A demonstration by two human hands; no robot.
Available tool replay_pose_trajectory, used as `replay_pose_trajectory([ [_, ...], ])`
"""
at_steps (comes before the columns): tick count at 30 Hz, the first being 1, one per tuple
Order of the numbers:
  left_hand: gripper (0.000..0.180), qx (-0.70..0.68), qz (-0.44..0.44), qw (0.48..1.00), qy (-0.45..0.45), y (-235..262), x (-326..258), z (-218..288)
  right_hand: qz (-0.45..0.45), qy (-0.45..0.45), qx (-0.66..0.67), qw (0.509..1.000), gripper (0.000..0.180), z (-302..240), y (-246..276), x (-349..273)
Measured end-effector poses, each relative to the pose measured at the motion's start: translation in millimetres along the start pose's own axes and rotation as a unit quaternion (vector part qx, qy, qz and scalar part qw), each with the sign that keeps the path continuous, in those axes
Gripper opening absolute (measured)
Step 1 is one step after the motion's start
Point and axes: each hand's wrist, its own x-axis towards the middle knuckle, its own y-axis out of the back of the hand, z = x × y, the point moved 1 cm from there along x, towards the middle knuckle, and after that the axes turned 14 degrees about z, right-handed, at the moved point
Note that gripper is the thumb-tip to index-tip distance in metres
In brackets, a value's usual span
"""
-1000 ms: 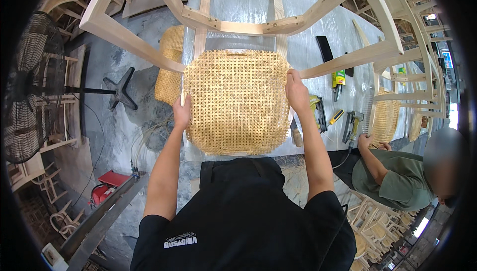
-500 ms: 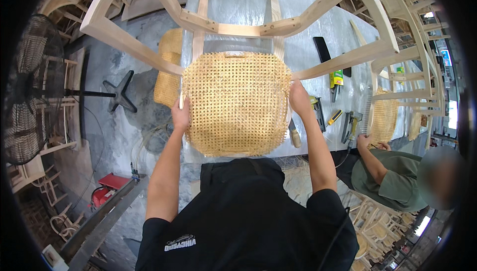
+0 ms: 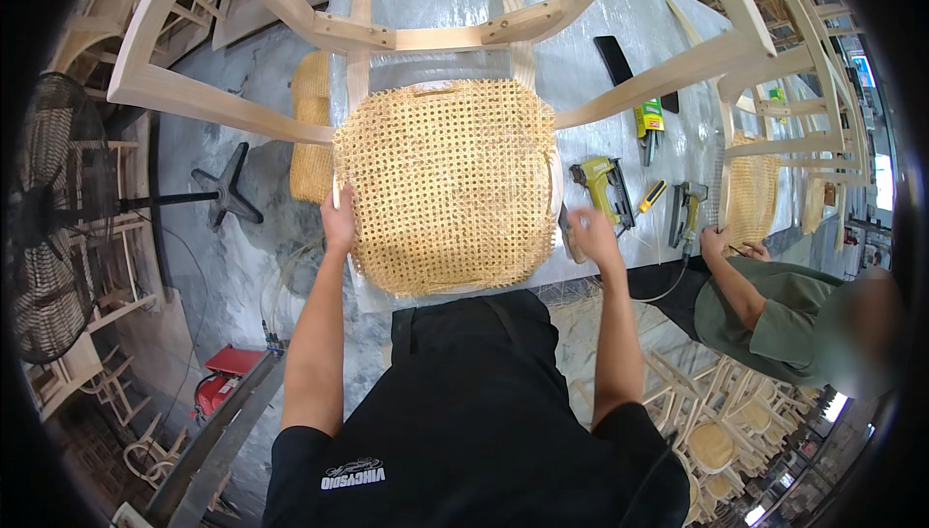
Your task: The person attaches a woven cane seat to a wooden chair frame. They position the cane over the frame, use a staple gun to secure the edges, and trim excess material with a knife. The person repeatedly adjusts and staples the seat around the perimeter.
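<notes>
A seat panel of woven cane webbing (image 3: pixel 445 189) lies within a pale wooden chair frame (image 3: pixel 440 38), its trimmed edge ragged. My left hand (image 3: pixel 339 220) grips the seat's left edge, thumb on top. To the right of the seat, my right hand (image 3: pixel 593 237) has its fingers bent around a wooden-handled tool (image 3: pixel 578 256) lying on the table. Part of that tool is hidden under the fingers and beside the seat edge.
Right of my hand lie a green staple gun (image 3: pixel 602 184), a yellow utility knife (image 3: pixel 652 196), another air stapler (image 3: pixel 686 215) and a green-yellow box (image 3: pixel 649 121). A co-worker (image 3: pixel 774 310) works at the far right. A black fan (image 3: pixel 63 209) stands left.
My right hand has let go of the seat's right edge and moved down to the wooden-handled tool. My left hand stays on the seat. The view has shifted slightly.
</notes>
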Motion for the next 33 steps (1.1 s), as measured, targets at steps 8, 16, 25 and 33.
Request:
replay_pose_trajectory([
  [8, 0.035, 0.005, 0.051, 0.994, -0.093, -6.0, 5.7, 2.6, 0.183, 0.002, 0.001, 0.983, 0.02, -60.5, -45.8, 104.4],
  [16, 0.032, 0.018, 0.003, 1.0, -0.009, -2.1, -0.4, 1.5, 0.11, -0.039, 0.002, 0.993, 0.013, -64.9, -39.1, 108.4],
  [25, 0.035, 0.009, 0.004, 1.0, 0.02, 0.0, 2.2, -1.5, 0.103, 0.08, -0.119, 0.984, 0.018, -80.2, -29.0, 112.2],
  [33, 0.035, 0.041, 0.003, 0.999, 0.001, -1.9, 2.0, 0.7, 0.056, 0.134, -0.116, 0.983, 0.013, -98.0, -28.2, 121.3],
])
